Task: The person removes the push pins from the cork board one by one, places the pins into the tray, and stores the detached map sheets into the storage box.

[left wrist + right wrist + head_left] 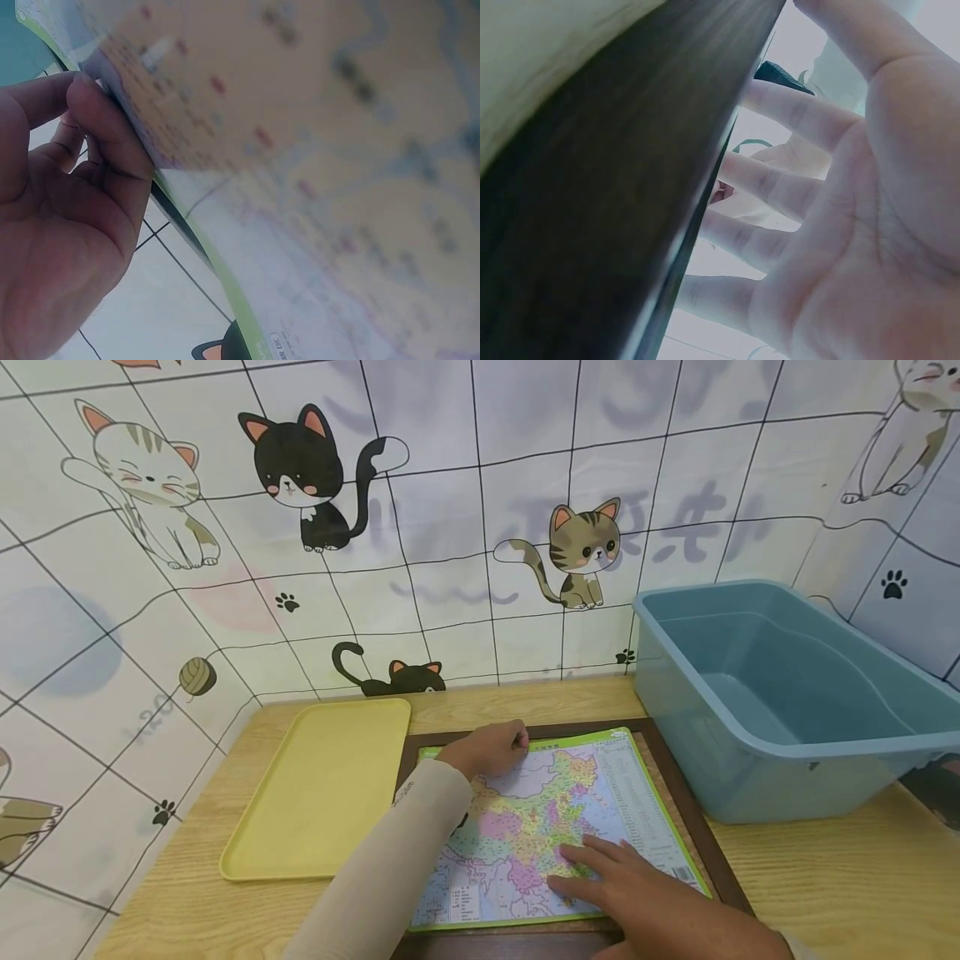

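A colourful map sheet (502, 827) with a green border lies on a brown-framed board (708, 827) with a cork-like surface. At its far edge, my left hand (487, 750) has its fingers curled. Seen from the left wrist, the thumb and index finger of that hand (67, 217) pinch the sheet's green edge. My right hand (637, 885) rests on the near right part of the map with fingers spread. In the right wrist view, the straight fingers of the right hand (840, 217) reach past the dark frame edge (630, 180), which hides their tips.
Left of the board, a yellow tray (322, 793) lies on the wood-grain table (810, 868). A deep blue plastic bin (697, 735) stands on the right. Behind them rises a wall (450, 527) covered with cartoon cats.
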Tool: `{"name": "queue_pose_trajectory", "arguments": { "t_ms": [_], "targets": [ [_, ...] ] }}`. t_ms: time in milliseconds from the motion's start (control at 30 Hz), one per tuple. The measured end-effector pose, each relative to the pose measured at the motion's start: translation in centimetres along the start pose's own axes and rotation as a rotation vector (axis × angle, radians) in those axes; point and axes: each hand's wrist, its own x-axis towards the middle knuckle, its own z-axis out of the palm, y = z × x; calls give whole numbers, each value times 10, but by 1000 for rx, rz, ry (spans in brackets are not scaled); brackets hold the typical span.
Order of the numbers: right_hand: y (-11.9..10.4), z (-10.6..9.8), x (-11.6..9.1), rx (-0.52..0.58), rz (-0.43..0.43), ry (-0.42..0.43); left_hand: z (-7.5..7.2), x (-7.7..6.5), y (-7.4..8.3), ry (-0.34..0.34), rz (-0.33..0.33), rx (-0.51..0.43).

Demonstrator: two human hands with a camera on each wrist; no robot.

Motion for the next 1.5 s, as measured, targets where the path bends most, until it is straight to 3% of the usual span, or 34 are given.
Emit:
{"name": "queue_pose_trajectory", "arguments": {
  "t_ms": [400, 700, 1133, 1500],
  "targets": [
    [1, 0, -1, -14, -15, 11, -2, -2, 3, -11, -18, 19],
    [1, 0, -1, -4, -10, 17, -3, -1, -4, -29, 16, -42],
    [1, 4, -4, -21, -46, 44, -14, -13, -22, -95, 77, -336],
    [2, 3, -2, -13, -39, 35, -42, -38, -34, -51, 134, -265]
  ]
}}
